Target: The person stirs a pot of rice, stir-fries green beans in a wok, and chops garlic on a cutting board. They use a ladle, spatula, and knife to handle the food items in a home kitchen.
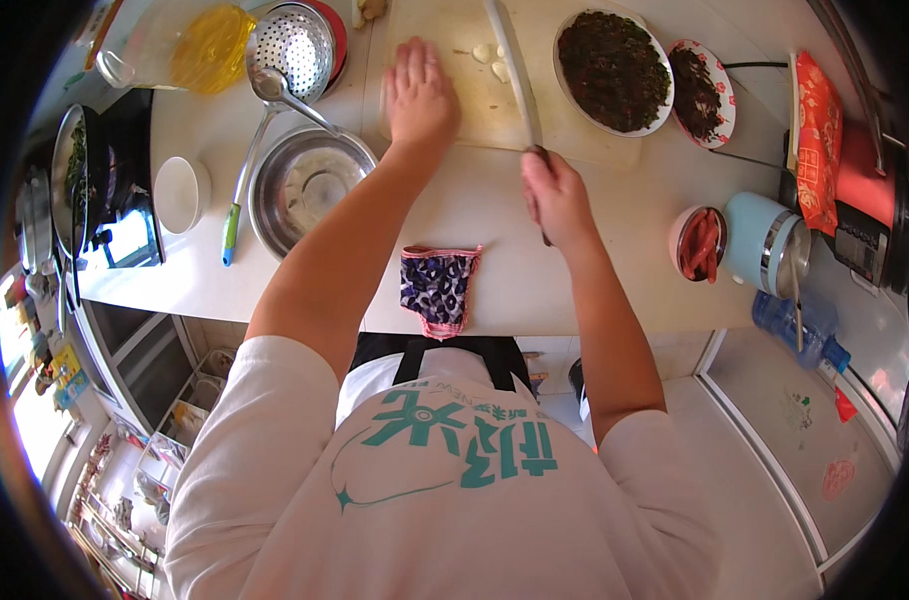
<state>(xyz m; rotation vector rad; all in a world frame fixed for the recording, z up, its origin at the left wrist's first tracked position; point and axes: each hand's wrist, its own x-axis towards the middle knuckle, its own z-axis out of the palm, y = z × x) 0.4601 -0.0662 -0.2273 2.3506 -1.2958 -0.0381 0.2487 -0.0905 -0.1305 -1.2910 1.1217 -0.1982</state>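
My right hand (556, 196) is closed round the dark handle of a kitchen knife (516, 71), whose blade reaches away from me over the cutting board (589, 154). Peeled garlic cloves (500, 71) lie on the board just left of the blade. My left hand (423, 97) rests flat at the board's left side, fingers extended, holding nothing visible. Right of the knife stands a large plate of dark chopped greens (614, 71). A folded patterned cloth (440, 291) with pink trim lies near the counter's front edge, between my forearms.
At left are a steel bowl (312, 187), a ladle (268, 85), a perforated skimmer (293, 49), a white bowl (182, 195), an oil jug (211, 49) and a pan (72, 180). At right stand a flowered plate (727, 112), a small bowl of red pieces (698, 244) and a blue container (751, 232).
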